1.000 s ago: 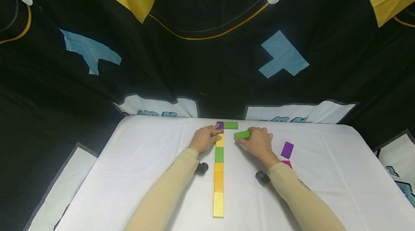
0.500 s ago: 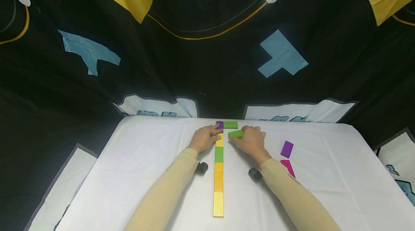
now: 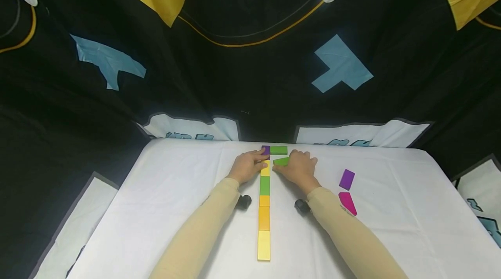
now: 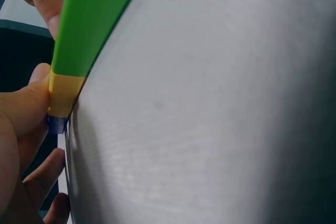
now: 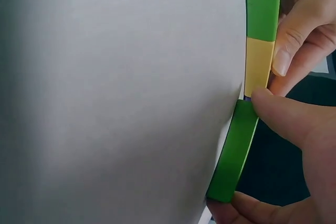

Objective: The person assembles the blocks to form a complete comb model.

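Note:
A straight row of blocks runs up the white table. At its far end, my left hand [image 3: 247, 166] rests fingertips on the purple block [image 3: 266, 150], its thumb against the yellow block [image 4: 67, 94]. My right hand [image 3: 300, 167] pinches a green block [image 5: 233, 150] lengthwise between thumb and fingers, slightly tilted, its near end close beside the yellow block. Another green block [image 3: 278, 150] lies crosswise against the purple block, just beyond the held one. Nearer in the row come a green block [image 3: 265, 186], orange blocks [image 3: 264, 218] and a pale yellow block [image 3: 264, 246].
Right of my right forearm lie a purple block [image 3: 347, 179] and a pink slanted block [image 3: 347, 203]. The white table [image 3: 156, 209] ends at a dark curtain [image 3: 250, 96] behind. A black wrist camera [image 3: 244, 202] sits at the left wrist.
My right hand has moved left with the green block, bringing it close to the row. The pink block has come into fuller view from behind the sleeve. My left hand stays put.

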`<state>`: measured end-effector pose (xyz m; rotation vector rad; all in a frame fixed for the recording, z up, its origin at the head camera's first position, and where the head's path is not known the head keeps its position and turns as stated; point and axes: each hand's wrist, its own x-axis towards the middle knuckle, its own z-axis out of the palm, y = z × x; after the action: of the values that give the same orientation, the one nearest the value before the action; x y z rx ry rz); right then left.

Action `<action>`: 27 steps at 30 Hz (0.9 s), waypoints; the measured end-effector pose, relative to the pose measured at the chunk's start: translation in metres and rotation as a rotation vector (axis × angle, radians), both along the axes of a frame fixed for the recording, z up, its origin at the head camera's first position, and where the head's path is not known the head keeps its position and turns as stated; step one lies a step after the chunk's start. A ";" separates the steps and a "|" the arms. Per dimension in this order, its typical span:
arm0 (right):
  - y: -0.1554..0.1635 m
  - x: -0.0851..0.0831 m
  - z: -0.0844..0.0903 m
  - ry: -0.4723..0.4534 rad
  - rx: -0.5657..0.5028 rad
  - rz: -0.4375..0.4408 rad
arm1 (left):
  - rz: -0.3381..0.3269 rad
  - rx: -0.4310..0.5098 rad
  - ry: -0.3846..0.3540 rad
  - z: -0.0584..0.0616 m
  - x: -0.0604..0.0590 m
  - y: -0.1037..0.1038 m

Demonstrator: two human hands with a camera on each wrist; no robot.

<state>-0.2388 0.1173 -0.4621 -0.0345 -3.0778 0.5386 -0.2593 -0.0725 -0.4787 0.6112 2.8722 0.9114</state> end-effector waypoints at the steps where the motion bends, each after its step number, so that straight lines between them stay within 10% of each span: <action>1: 0.000 0.000 0.000 -0.006 0.006 -0.001 | -0.001 0.000 0.000 0.000 0.000 0.000; 27: 0.011 -0.005 -0.002 -0.002 -0.055 0.031 | 0.009 -0.017 -0.025 0.002 0.000 0.001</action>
<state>-0.2439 0.1282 -0.4640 0.0112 -3.0700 0.6244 -0.2593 -0.0718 -0.4769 0.5822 2.8602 0.8877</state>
